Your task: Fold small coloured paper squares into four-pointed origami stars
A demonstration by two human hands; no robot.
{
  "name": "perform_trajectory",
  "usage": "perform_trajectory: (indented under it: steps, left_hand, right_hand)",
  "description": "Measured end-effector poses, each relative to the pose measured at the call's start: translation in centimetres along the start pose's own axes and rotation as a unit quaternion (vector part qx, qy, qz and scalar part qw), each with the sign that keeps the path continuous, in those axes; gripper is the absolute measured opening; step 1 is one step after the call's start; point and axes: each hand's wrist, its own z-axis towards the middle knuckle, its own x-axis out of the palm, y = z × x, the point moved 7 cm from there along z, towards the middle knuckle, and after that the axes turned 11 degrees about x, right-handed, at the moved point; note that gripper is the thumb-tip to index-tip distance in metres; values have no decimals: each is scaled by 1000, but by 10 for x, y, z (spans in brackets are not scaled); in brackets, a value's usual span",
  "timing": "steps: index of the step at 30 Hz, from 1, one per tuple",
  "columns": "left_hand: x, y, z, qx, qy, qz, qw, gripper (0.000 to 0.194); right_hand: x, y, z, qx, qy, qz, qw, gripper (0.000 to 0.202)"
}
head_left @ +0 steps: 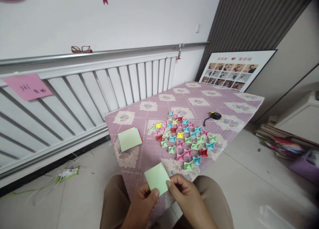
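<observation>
Between my two hands is a light green square of paper, held above the near corner of the table. My left hand pinches its lower left corner, thumb on top. At the right corner, the thumb and fingers of my right hand are closed on the same sheet. Beyond it, rows of small folded paper pieces in pink, green, blue, yellow and red cover the middle of the table. To the left lies a stack of square paper, pale green on top with a red edge showing.
A patterned pink tablecloth covers the table. A black tape measure lies at the right. Behind runs a white radiator under a pipe with glasses on it. A photo board leans at the far end. A power strip sits on the floor.
</observation>
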Motion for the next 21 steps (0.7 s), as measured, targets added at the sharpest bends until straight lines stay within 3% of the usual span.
perform_trajectory:
  steps: [11, 16, 21]
  left_hand:
    - [-1, 7, 3, 17, 15, -15, 1000, 57]
    - [-2, -10, 2, 87, 50, 18, 995, 52]
    - [5, -34, -3, 158, 108, 65, 979, 44]
  right_hand:
    - [2, -4, -10, -43, -38, 0, 998, 32]
    - [5, 1, -10, -42, 24, 4, 999, 25]
    - [12, 24, -12, -92, 98, 3, 991, 17]
